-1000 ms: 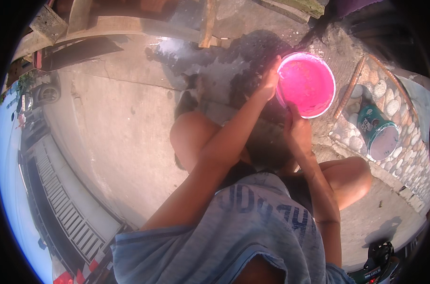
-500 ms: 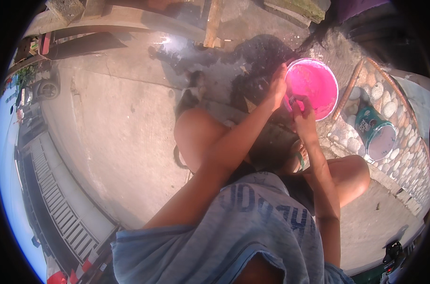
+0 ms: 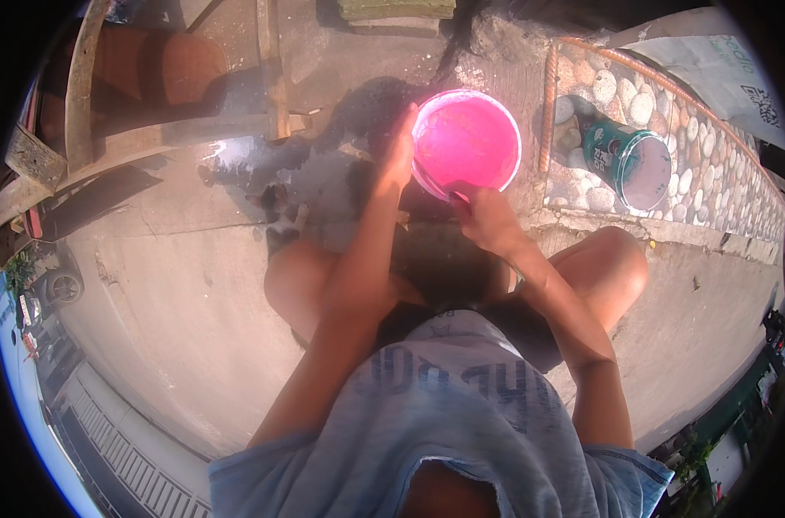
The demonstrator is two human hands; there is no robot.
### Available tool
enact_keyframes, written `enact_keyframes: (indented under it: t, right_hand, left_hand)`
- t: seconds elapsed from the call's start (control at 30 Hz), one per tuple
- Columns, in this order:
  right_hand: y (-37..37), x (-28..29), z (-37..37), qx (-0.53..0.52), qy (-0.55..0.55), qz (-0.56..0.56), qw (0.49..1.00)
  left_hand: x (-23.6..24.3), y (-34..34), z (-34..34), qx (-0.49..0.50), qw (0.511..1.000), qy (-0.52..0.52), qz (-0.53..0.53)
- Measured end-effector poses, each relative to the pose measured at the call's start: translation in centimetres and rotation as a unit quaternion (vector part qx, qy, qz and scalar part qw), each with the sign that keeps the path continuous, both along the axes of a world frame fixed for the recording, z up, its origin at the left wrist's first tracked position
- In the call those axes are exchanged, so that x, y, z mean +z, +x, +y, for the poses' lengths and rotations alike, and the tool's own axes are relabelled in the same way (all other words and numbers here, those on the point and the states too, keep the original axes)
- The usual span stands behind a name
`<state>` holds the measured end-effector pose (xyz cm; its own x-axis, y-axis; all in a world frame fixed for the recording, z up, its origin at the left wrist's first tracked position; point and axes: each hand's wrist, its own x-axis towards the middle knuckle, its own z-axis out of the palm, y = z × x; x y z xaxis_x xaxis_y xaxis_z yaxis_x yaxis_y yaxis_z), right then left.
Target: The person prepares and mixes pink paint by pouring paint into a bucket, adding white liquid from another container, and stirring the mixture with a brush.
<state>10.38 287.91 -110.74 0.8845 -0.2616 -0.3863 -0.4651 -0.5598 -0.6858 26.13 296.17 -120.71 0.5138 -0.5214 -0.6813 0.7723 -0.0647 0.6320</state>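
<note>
A pink bucket [image 3: 470, 138] is tilted so that its wide mouth shows, with a pale rim and pink streaks inside. My left hand [image 3: 401, 142] grips its outer left side, fingers partly hidden behind the wall. At the near rim, my right hand [image 3: 487, 220] is closed, its fingers pressed together just at the edge of the mouth. Whatever the right fingers hold is too small and covered to name. Both forearms reach forward between my bent knees.
A green pail [image 3: 625, 160] lies on its side on a pebble-set slab [image 3: 686, 173] at right. A wooden frame [image 3: 185, 129] stands at far left. Beside my left knee is a patchy cat [image 3: 276, 207]. Wet concrete [image 3: 358, 121] spreads behind the bucket; a mossy block [image 3: 397, 10] sits beyond.
My right hand has come from inside the bucket out to its near rim. The left hand stays on the bucket's side. The whole view has turned.
</note>
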Motion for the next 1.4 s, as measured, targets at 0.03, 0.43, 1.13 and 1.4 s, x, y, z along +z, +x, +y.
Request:
enact_keyframes:
  t: [0.03, 0.43, 1.13, 1.4]
  right_hand:
    - [0.2, -0.1, 0.5, -0.009, 0.001, -0.005, 1.000]
    - [0.5, -1.4, 1.5, -0.096, 0.058, 0.016, 0.994]
    - [-1.0, 1.1, 1.3, -0.083, 0.043, 0.037, 0.995]
    - [-1.1, -1.0, 1.4, -0.147, 0.119, -0.005, 0.982]
  left_hand:
    - [0.0, 0.1, 0.0, 0.008, 0.995, 0.076, -0.059]
    - [-0.3, -0.2, -0.4, 0.019, 0.998, 0.013, -0.060]
    - [-0.8, -0.7, -0.4, 0.048, 0.997, 0.052, -0.033]
    - [-3.5, -0.5, 0.5, 0.062, 0.996, 0.057, -0.024]
